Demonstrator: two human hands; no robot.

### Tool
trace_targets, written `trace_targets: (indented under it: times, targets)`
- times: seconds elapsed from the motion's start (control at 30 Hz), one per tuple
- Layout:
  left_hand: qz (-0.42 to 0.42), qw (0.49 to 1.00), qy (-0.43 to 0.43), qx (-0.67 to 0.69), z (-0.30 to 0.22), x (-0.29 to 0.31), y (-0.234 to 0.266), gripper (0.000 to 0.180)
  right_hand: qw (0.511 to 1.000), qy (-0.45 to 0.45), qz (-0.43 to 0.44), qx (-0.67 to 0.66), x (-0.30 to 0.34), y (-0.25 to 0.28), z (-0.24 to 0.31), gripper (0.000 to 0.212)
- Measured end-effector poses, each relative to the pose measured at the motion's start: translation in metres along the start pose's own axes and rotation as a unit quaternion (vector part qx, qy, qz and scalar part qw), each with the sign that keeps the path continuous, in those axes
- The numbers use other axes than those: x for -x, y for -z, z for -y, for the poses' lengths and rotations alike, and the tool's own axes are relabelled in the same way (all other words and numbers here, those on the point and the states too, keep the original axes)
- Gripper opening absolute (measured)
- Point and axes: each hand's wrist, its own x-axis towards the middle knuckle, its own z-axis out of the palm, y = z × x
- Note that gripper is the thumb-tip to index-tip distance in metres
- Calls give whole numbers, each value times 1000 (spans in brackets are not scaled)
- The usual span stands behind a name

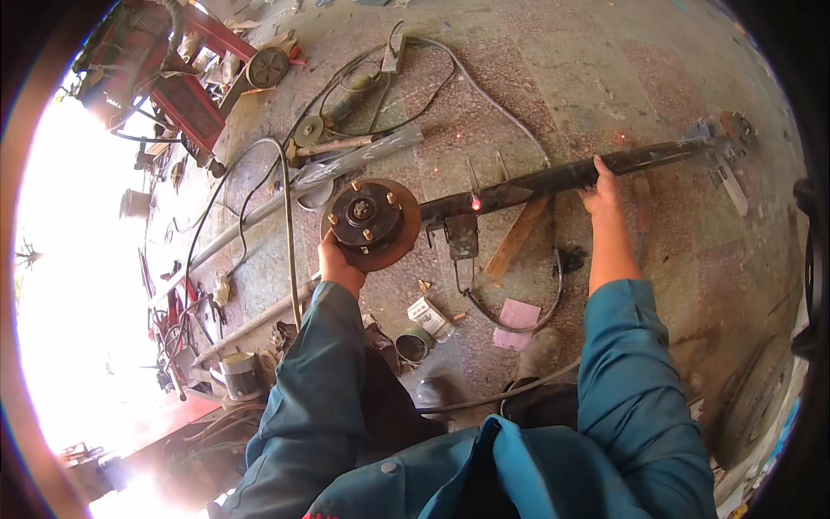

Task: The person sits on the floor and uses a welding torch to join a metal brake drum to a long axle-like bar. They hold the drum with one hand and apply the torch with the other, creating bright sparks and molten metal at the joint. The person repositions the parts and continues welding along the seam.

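Steadying step in hand, apparently: black tube [553, 180] with disc [399, 235] at its left end is held two-handed, slanted across just ahead of the person. Disc's lower-left rim is gripped by the curled left hand [342, 266]; tube's right half is clasped by the partly closed right hand [603, 192], some fingers hidden. Even support at both grips is probably called for next.

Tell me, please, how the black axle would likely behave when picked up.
The axle would probably stay stiff, since it looks like a thick metal beam. It is likely heavy, perhaps pulling down more at the left end, where the broad disc sits.
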Motion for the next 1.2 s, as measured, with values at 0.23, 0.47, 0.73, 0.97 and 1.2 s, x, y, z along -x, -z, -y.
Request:
trace_targets:
  times: [0.23,0.47,0.73,0.97,1.2]
  targets:
    - [-220,970,81,-57,20,13,-25,45,935,31,-134,328,40,-1,37,84]
    - [-241,970,20,-6,59,-34,12,44,849,82,-102,512,59,17,60,57]
    - [-188,743,-92,-636,56,-6,22,59,857,231,-108,447,155,51,-26,29]
    - [-149,605,33,-782,44,26,-53,36,766,213,-100,599,242,110,-139,42]
    - [166,-25,5,-986,6,27,-43,39,811,-45,13,583,265,140,-39,35]
